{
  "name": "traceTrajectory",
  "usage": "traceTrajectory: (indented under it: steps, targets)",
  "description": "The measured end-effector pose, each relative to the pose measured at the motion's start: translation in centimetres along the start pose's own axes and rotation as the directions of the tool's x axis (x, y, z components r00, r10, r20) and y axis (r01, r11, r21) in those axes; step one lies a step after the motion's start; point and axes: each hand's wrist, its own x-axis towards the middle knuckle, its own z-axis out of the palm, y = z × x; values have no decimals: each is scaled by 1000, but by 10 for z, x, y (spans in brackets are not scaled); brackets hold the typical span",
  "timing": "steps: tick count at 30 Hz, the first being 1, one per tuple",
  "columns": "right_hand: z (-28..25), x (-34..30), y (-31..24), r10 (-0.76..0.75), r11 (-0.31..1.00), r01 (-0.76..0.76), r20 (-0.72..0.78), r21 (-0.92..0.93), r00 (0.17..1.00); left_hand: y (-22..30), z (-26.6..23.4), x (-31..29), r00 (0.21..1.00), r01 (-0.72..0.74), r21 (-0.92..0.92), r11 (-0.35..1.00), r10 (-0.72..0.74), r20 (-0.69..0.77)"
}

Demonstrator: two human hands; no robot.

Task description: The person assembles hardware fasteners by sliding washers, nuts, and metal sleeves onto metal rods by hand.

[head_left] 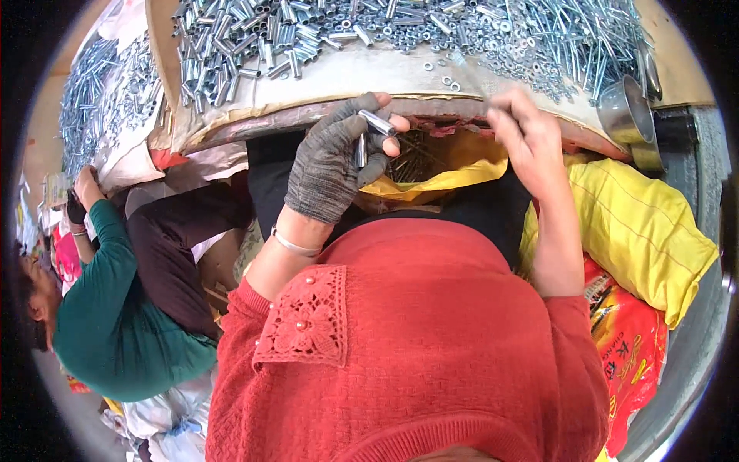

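My left hand (pixel 327 154), in a grey fingerless knit glove, is closed around shiny metal sleeves. One metal sleeve (pixel 376 122) lies across the fingers, and another (pixel 362 150) points down beside it. To the right, my bare right hand (pixel 527 135) is raised at the table's edge, its fingers curled together and blurred by motion. A faint streak runs up from its fingertips; what it is cannot be made out. Beyond the hands lie piles of metal sleeves (pixel 265 38), nuts and washers (pixel 493 54), and long thin bolts (pixel 585 38).
A yellow sack (pixel 431 183) lies open at my lap, with long metal pieces inside. At right are a metal cup (pixel 627 112), a yellow woven sack (pixel 639 231) and a red bag (pixel 635 346). A co-worker in green (pixel 115 308) sits at left by another hardware pile (pixel 112 100).
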Motion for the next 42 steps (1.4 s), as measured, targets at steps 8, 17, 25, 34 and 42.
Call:
traceTrajectory:
  steps: [8,17,25,34,42]
  targets:
    - [8,-21,-19,-235,944,164,234,287,943,-3,6,6,1000,-27,89,996,27,7]
    - [18,-7,-30,-77,932,-63,363,358,928,7,19,5,911,-62,692,719,324,-255]
    - [70,26,-56,-527,843,532,-332,-84,783,-19,39,10,960,195,316,929,-113,-258]
    - [26,60,50,134,817,-166,-98,-552,986,-20,26,10,985,172,473,864,-139,-103]
    - [7,56,83,1,999,-13,-224,-52,975,-17,30,1,961,270,504,820,-260,-92]
